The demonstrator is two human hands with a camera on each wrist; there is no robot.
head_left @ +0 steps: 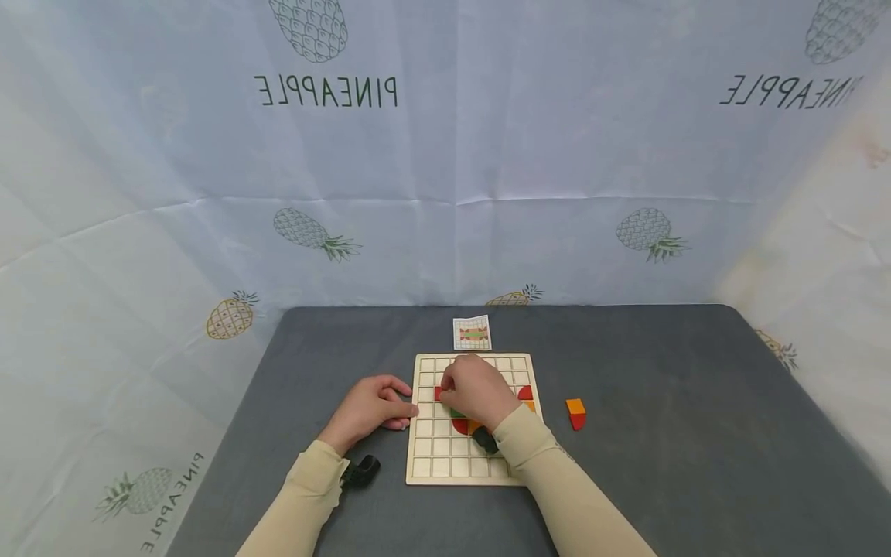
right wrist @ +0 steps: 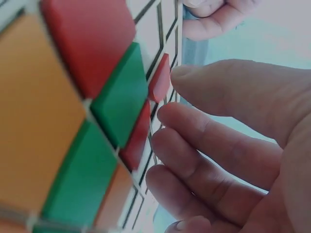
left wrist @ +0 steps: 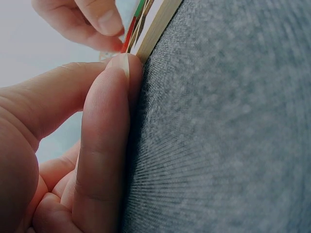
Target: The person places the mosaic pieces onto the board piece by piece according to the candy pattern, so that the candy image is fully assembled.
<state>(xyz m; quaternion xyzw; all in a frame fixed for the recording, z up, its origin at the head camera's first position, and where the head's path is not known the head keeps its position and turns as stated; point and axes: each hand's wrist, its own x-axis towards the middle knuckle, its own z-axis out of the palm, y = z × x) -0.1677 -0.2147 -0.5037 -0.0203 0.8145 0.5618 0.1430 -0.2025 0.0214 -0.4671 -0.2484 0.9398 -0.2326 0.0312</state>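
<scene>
A pale wooden grid board (head_left: 421,464) carries several red, green and orange pieces. At its left edge, my left hand (head_left: 372,406) holds the rim between thumb and fingertip; the left wrist view shows those fingertips (left wrist: 109,97) meeting at the board's wooden side (left wrist: 158,29). My right hand (head_left: 480,387) reaches over the board's middle. In the right wrist view its thumb and loosely bent fingers (right wrist: 194,121) lie close around a small red piece (right wrist: 160,80) on the grid, beside a green piece (right wrist: 121,92). The hand covers part of the pattern in the head view.
A small printed pattern card (head_left: 472,333) lies just beyond the board's far edge. To the right of the board, an orange piece (head_left: 575,406) and a red piece (head_left: 578,422) lie together on the dark grey tabletop (head_left: 661,464). A pineapple-print cloth (head_left: 445,155) hangs behind the table.
</scene>
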